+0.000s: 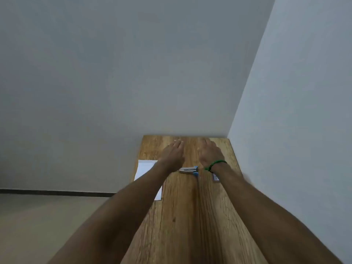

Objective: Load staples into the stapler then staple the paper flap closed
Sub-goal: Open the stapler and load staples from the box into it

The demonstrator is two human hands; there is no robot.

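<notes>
A small stapler (188,170) with blue ends and a metal body lies on the wooden table (181,216), between my two wrists. White paper (145,168) lies at the table's left edge, partly hidden under my left forearm. A small staple box (215,177) peeks out beside my right wrist. My left hand (172,153) and my right hand (210,152) both lie flat on the table beyond the stapler, fingers straight, holding nothing. A green band circles my right wrist.
The narrow table stands in a corner: a grey wall (114,73) behind it and another wall (295,111) along its right side. The floor (47,225) drops away past the table's left edge.
</notes>
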